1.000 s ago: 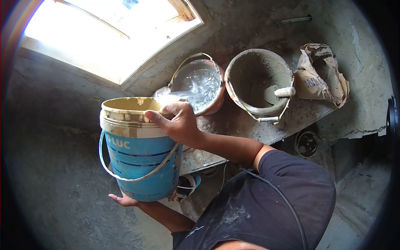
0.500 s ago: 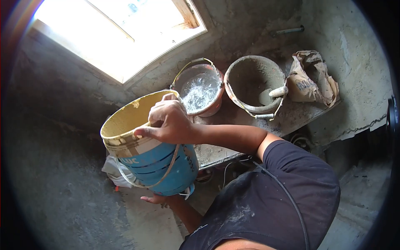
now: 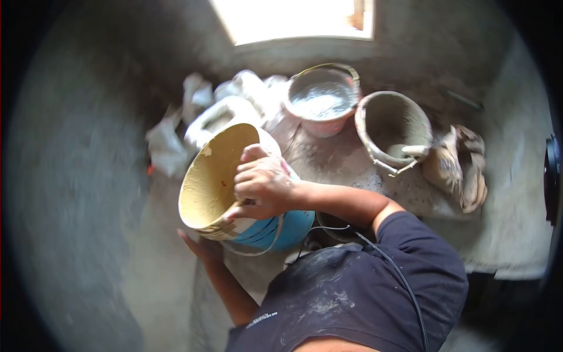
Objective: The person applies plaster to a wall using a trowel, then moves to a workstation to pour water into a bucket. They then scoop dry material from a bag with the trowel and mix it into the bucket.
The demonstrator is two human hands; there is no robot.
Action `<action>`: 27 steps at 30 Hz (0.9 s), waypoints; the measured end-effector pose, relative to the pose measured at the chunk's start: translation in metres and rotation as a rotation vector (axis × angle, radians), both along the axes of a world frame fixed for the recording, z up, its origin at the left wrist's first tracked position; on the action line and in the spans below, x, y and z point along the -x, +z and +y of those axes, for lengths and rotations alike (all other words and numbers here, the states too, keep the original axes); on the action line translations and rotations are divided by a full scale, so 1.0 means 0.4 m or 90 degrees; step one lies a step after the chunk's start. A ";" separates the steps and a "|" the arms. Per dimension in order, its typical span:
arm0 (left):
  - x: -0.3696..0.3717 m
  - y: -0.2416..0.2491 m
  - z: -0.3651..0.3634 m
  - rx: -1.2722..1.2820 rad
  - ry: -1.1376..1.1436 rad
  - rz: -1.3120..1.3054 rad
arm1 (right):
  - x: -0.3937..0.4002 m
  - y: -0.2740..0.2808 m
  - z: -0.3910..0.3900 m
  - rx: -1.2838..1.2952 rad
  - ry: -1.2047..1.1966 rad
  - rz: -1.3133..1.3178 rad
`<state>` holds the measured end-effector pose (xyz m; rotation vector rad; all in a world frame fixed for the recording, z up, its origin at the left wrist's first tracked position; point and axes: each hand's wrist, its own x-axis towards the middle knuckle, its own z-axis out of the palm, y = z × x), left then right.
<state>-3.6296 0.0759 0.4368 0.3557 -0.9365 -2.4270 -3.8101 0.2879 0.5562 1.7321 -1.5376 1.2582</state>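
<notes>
My right hand [image 3: 264, 182], dusted with pale powder, grips the rim of a blue and white bucket [image 3: 272, 232]. The bucket is tilted, its mouth facing up and left, with yellowish residue on the inner wall. Its wire handle hangs down the near side. My left hand [image 3: 202, 245] is just below the rim at the bucket's lower left, fingers stretched out and partly blurred; whether it touches the bucket is unclear.
Behind stand a reddish bucket [image 3: 322, 127] of greyish liquid and a mortar-coated bucket [image 3: 362, 126] holding a handled tool. A crumpled paper bag [image 3: 446, 167] lies at right, white sacks [image 3: 249, 88] at back left. A window [image 3: 293, 20] is above.
The view has turned, bringing the white sacks into sight. The blue bucket is tipped further, its mouth more towards me. My left hand has moved from under its base to near its rim.
</notes>
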 end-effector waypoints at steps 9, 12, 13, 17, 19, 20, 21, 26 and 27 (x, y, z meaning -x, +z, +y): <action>-0.319 -0.203 0.099 -0.130 -0.160 -0.547 | -0.182 -0.413 0.074 -0.108 0.228 -0.066; -0.406 -0.390 0.146 -0.179 -0.120 -0.655 | -0.225 -0.618 0.088 -0.145 0.247 -0.129; -0.442 -0.465 0.162 -0.194 -0.099 -0.685 | -0.247 -0.686 0.099 -0.158 0.241 -0.141; -0.531 -0.690 0.221 -0.207 -0.064 -0.748 | -0.303 -0.952 0.134 -0.197 0.261 -0.172; -0.519 -0.753 0.228 -0.206 -0.087 -0.758 | -0.312 -1.059 0.152 -0.248 0.256 -0.188; -0.502 -0.778 0.235 -0.189 -0.062 -0.766 | -0.314 -1.118 0.165 -0.278 0.251 -0.181; -0.488 -0.823 0.229 -0.195 -0.073 -0.771 | -0.316 -1.174 0.174 -0.307 0.245 -0.174; -0.420 -1.132 0.176 0.260 -0.164 -0.731 | -0.343 -1.386 0.331 -0.438 -0.073 -0.335; -0.396 -1.167 0.151 0.390 -0.201 -0.758 | -0.365 -1.416 0.386 -0.429 -0.176 -0.412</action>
